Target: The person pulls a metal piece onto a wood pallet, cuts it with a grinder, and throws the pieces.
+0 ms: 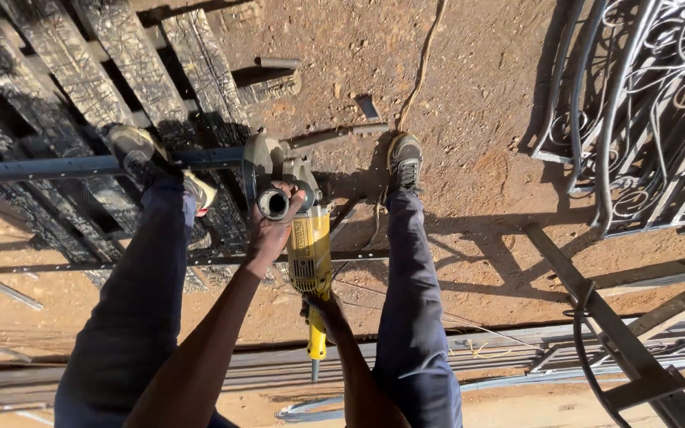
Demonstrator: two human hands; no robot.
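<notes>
So that's a big yellow angle grinder [304, 238], the two-handed kind, hanging nose-down between the person's legs. Judging by its bulk I'd call it properly heavy and nose-heavy too, all rigid casing, nothing that gives. The grey guard and head [267, 162] sit at the far end, right over a long steel bar [57, 168] that runs out to the left of the hands.

The left hand [273, 230] is wrapped tight around the side handle [273, 203], that stubby dark grip sticking up near the head. The right hand [323, 305] is closed around the rear of the yellow body, closer to the person, with the tail of the tool poking out below it. So both hands are clamped on the grinder, one ahead of the other, which is how I'd hold a thing like this: side grip to steer, rear grip to take the weight. The casing looks smooth, so I'd guess the rear could be slick with dusty palms.

Just beyond the left hand, a foot in a worn shoe [140, 154] stands on the bar, pinning it. The other shoe [404, 161] is on the red dirt ground [469, 119] past the right hand. Blackened wooden slats [81, 79] lie under the bar, further out to the left. Off to the right, well apart from the hands, leans a scrolled iron gate [652, 103], and flat steel lengths [612, 333] lie near it.
</notes>
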